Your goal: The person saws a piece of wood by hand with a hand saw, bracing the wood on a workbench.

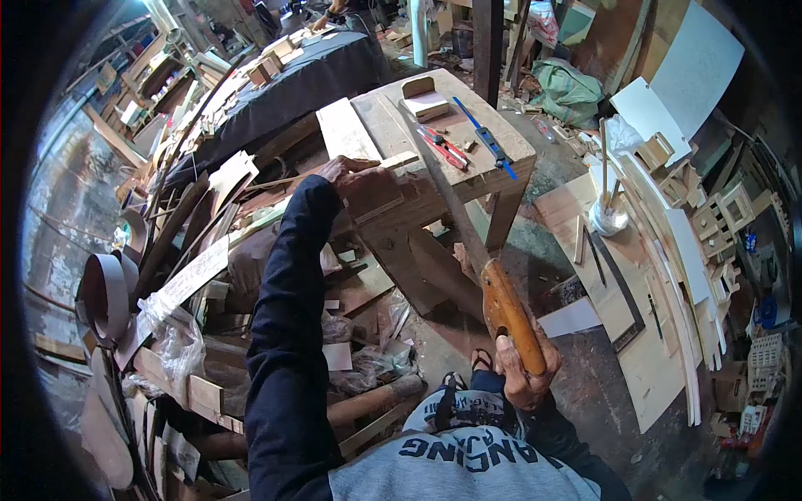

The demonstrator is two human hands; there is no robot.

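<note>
My right hand (524,371) is wrapped round the orange-brown wooden handle of a handsaw (508,313). The saw's long blade slants up and away to the left, reaching over the front edge of a wooden workbench (501,117). At the bench's left front corner, my left hand (345,169) grips a narrow wooden strip (399,159), which lies along the edge close to the blade. Its fingertips are partly hidden. On the bench top lie a blue marking tool (484,132), a red-handled tool (447,150), a pale board (347,129) and a small wooden block with an upright back (424,98).
Scrap wood and plastic wrap (180,342) crowd the floor at left. A dark-covered table (309,79) with wood pieces stands behind, where another person's hand (320,22) shows. At right, a plywood sheet (660,392) bears a black square (618,292) and a white pot (608,219).
</note>
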